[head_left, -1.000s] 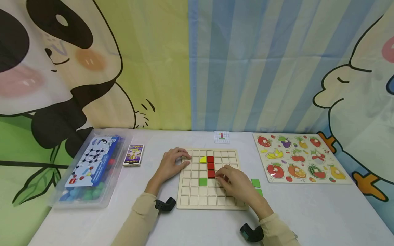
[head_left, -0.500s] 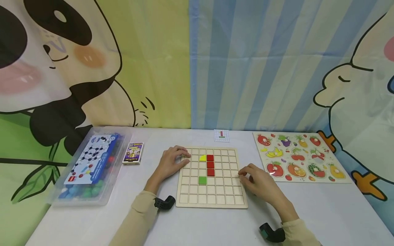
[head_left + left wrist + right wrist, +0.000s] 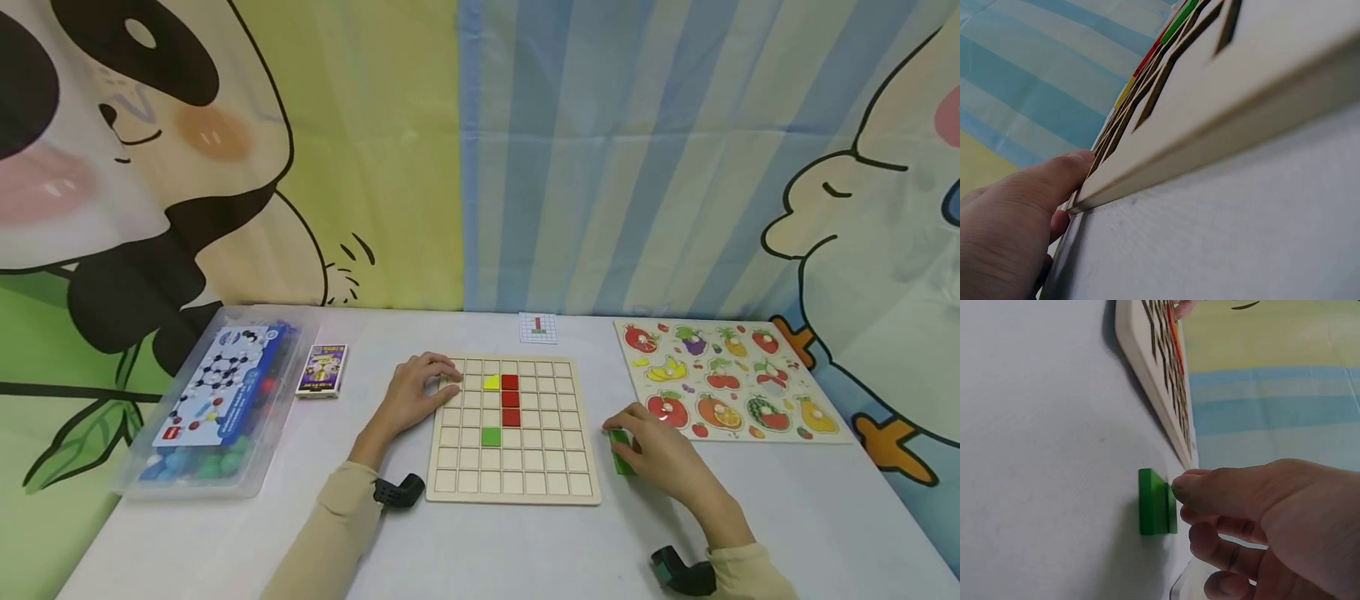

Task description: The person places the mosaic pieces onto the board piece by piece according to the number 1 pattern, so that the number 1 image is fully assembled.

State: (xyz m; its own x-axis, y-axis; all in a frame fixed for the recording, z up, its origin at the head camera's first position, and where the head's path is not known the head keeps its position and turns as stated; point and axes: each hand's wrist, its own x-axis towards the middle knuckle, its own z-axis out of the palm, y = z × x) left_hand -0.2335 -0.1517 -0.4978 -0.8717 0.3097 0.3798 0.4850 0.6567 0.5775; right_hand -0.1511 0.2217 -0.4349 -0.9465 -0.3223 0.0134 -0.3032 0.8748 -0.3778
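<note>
A wooden grid board [image 3: 555,483] lies flat on the table. In its cells sit three red tiles [image 3: 510,399] in a column, a yellow piece [image 3: 491,382] beside the top one, and a green tile [image 3: 491,437] lower left. My left hand [image 3: 411,400] holds the board's left edge near the far corner, with the thumb [image 3: 1063,178] on top. Right of the board, my right hand [image 3: 663,454] is over two loose green tiles [image 3: 1152,503]. Its thumb and fingers are bent around the farther tile, partly hiding it; a firm pinch does not show.
A small printed pattern card [image 3: 537,328] lies behind the board. On the right is a fruit puzzle board [image 3: 731,383]. A card box [image 3: 322,371] and a clear plastic case [image 3: 217,400] stand on the left. A printed curtain [image 3: 555,158] hangs behind the table.
My right hand has moved from over the grid board, past its right edge, to the loose green tiles. The left hand stays at the board's edge. The tiles on the board look unchanged.
</note>
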